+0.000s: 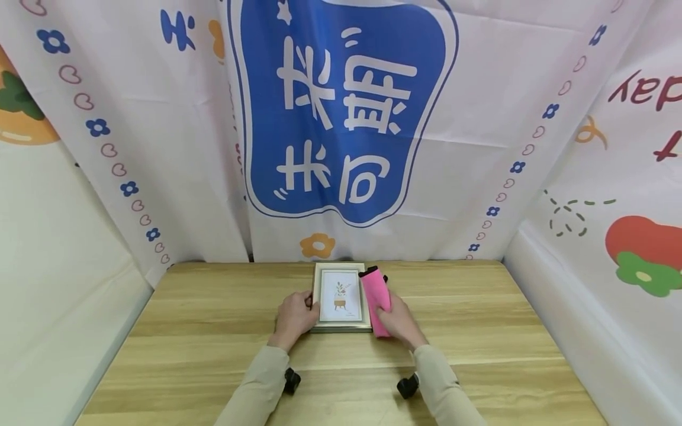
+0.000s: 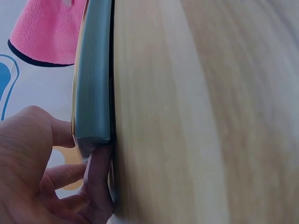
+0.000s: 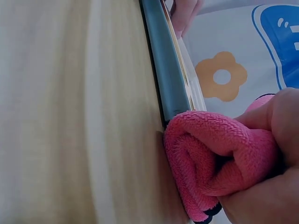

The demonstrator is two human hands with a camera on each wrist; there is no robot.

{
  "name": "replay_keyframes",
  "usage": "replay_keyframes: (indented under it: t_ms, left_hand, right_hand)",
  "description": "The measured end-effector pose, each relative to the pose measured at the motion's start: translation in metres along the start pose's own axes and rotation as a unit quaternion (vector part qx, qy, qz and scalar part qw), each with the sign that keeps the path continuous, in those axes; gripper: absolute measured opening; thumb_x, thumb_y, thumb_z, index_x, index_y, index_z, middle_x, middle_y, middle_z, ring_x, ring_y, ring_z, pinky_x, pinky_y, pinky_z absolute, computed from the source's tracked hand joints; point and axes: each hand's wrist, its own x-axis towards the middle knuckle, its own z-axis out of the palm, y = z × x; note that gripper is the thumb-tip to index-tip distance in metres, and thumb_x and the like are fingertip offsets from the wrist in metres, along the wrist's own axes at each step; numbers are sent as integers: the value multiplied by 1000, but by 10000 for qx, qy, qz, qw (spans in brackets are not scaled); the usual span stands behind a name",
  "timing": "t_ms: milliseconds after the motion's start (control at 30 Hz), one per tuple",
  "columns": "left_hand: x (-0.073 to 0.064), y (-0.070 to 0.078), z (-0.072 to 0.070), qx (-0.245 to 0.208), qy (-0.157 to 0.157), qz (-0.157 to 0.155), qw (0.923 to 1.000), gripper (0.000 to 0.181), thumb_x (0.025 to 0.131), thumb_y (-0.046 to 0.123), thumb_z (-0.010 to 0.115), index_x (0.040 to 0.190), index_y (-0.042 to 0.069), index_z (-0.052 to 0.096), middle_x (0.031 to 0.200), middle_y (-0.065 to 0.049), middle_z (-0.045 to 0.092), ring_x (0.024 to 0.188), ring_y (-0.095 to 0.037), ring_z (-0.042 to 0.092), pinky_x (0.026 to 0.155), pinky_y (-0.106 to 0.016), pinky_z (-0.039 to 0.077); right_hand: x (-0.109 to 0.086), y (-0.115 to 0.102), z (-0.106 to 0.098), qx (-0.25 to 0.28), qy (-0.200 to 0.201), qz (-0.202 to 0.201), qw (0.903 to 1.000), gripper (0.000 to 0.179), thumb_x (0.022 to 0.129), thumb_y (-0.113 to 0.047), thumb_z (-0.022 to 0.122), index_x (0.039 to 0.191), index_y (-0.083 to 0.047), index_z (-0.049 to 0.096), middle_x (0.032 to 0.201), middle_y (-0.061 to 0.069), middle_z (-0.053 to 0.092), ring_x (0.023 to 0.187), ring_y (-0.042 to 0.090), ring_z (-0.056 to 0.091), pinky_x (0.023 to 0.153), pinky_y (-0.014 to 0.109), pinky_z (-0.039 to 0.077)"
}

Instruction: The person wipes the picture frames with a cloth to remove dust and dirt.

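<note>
A picture frame (image 1: 341,296) with a plant print lies face up at the table's far edge. My left hand (image 1: 295,315) grips its left side; in the left wrist view the thumb is on top of the frame (image 2: 93,74) and a finger sits under its edge. In my right hand (image 1: 401,319) is a folded pink cloth (image 1: 376,302) with dark edging, lying along the frame's right side. The right wrist view shows the cloth (image 3: 210,158) bunched in the fingers, touching the frame's corner. Its far side is hidden.
The wooden table (image 1: 213,355) has its far edge against a printed white curtain (image 1: 186,225). Pale walls stand to the left and right. Black wrist cameras hang under both sleeves.
</note>
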Motion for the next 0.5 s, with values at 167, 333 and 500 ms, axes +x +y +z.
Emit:
replay_keyframes:
  t_ms: [167, 333, 500]
  left_hand:
    - [3, 1, 0, -47, -45, -19, 10000, 18, 99, 23, 65, 91, 9, 74, 77, -2, 62, 66, -18, 51, 60, -32, 40]
    - [2, 1, -2, -20, -12, 22, 10000, 18, 99, 22, 66, 99, 7, 76, 80, -4, 63, 69, -18, 52, 61, -33, 41]
    - [1, 3, -3, 75, -52, 19, 10000, 26, 99, 22, 67, 113, 4, 78, 89, -7, 71, 73, -19, 56, 65, -37, 49]
  right_hand:
    - [-14, 1, -3, -66, -48, -194, 9998, 57, 97, -2, 64, 152, 3, 51, 128, 25, 69, 94, 26, 71, 84, 46, 62]
    - [-26, 4, -5, -63, -165, -322, 9993, 49, 95, 0, 66, 143, 4, 58, 118, 21, 71, 89, 25, 70, 78, 44, 62]
    - [-36, 6, -8, -177, -201, -293, 9992, 52, 94, -2, 69, 145, 4, 58, 119, 22, 72, 88, 23, 71, 77, 43, 62]
